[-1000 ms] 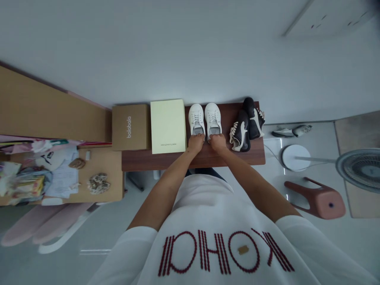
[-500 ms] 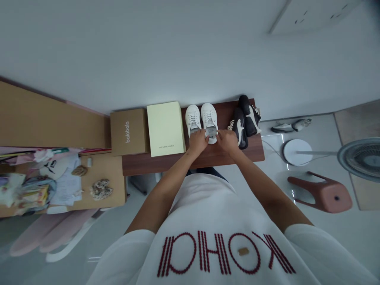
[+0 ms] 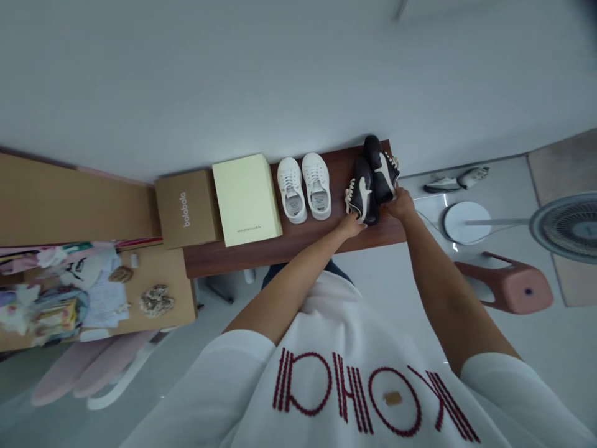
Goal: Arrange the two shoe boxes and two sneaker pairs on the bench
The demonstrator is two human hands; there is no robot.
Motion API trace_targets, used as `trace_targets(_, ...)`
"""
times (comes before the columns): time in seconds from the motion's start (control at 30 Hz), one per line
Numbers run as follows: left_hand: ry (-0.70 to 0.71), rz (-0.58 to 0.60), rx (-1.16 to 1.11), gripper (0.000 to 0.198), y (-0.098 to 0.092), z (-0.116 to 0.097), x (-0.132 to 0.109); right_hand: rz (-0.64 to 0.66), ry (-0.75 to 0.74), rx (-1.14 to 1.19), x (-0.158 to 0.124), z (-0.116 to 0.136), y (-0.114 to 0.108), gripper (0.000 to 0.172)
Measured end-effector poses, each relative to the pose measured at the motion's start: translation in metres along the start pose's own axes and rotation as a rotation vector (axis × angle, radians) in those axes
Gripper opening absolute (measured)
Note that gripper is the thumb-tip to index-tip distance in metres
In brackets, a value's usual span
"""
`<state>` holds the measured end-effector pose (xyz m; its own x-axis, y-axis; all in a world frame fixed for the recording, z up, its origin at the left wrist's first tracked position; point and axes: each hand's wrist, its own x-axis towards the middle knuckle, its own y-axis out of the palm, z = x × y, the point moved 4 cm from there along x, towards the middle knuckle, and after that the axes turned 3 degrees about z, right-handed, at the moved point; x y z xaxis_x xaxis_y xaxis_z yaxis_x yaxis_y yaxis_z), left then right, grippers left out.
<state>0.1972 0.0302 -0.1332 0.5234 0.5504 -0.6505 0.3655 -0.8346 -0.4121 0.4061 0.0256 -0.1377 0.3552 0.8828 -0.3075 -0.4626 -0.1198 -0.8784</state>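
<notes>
Two dark sneakers with white stripes and pale laces lie on their sides against each other at the right end of a brown wooden bench (image 3: 326,239). My left hand (image 3: 353,225) grips the near end of the left dark sneaker (image 3: 363,193). At the near end of the right dark sneaker (image 3: 383,169), my right hand (image 3: 400,204) is closed on its edge; some of its fingers are hidden. Left of them, a pair of white sneakers stands upright side by side: the left white sneaker (image 3: 291,180) and the right white sneaker (image 3: 316,177), toes toward the wall.
A pale yellow box (image 3: 246,199) and a brown shoebox (image 3: 188,208) stand left of the white sneakers. Farther left is a cluttered desk (image 3: 177,280). On the right are a floor fan (image 3: 571,230), a pink stool (image 3: 525,289) and shoes (image 3: 459,180) on the floor.
Both hands have let go of the white sneakers and moved right to the dark sneakers, closing on their near ends. The white sneakers now stand untouched. The view has shifted slightly.
</notes>
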Motion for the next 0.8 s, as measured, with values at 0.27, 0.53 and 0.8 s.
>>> trace_targets(0.27,-0.002,-0.046,0.105,0.027,0.000,0.005,-0.003,0.084,-0.054,-0.035,-0.009,0.013,-0.004,0.051)
trace_targets(0.53,0.152,-0.096,0.349,0.029,-0.026,-0.016,-0.019,0.116,-0.149,-0.429,-0.032,0.034,-0.019,0.027)
trace_targets(0.8,0.132,-0.129,0.505,0.035,-0.048,-0.035,-0.011,0.127,-0.267,-0.568,-0.037,0.057,-0.014,0.022)
